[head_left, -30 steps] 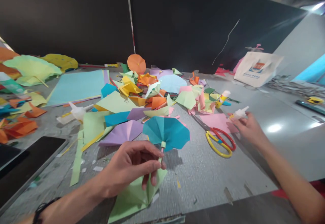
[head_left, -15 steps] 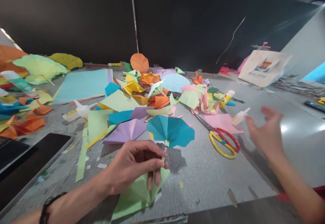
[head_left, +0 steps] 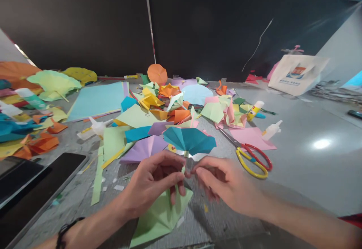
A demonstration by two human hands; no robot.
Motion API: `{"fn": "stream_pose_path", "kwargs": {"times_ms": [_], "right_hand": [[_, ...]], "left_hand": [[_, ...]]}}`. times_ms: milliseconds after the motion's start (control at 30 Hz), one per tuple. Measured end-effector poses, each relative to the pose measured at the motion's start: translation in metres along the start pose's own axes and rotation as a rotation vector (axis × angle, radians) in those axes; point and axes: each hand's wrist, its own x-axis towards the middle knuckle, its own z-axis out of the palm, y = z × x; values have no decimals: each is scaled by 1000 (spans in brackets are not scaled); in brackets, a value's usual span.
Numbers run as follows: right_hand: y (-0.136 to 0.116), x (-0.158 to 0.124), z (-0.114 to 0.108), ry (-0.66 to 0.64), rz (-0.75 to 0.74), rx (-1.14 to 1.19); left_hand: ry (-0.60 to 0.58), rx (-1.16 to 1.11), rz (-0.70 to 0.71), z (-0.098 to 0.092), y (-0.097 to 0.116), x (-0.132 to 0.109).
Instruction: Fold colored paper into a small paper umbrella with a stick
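A small blue paper umbrella [head_left: 189, 140] points its canopy away from me, with its thin pale stick toward me. My left hand [head_left: 151, 179] is closed around that stick, thumb and forefinger pinching it below the canopy. Close beside the stick is my right hand [head_left: 230, 185], its fingertips drawn together and slightly blurred. Whether they touch the stick or hold anything small, I cannot make out. Beneath my left hand lies a creased light green paper [head_left: 158, 219], partly covered by the fingers. A purple folded paper [head_left: 147, 149] rests just behind the left hand.
Scissors [head_left: 251, 160] with red and yellow handles lie right of the umbrella, near a white glue bottle [head_left: 272, 130] and a glue stick [head_left: 255, 110]. Coloured paper scraps spread behind. A black phone [head_left: 45, 196] lies left; a white bag [head_left: 296, 75] stands back right.
My right hand has come in from the far right, beside the glue bottle, to the umbrella stick, its spread fingers now drawn together. The canopy has tipped slightly; my left hand keeps its hold.
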Motion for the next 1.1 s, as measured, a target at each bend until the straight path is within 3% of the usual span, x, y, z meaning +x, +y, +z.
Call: {"fn": "stream_pose_path", "kwargs": {"times_ms": [133, 267, 633, 1100], "right_hand": [[16, 23, 15, -18, 134, 500], [28, 28, 27, 24, 166, 714], [33, 38, 28, -24, 188, 834], [44, 34, 28, -48, 118, 844]], "left_hand": [[22, 22, 13, 1, 2, 0], [54, 59, 11, 1, 2, 0], [66, 41, -75, 2, 0, 2], [-45, -65, -273, 0, 3, 3]]}}
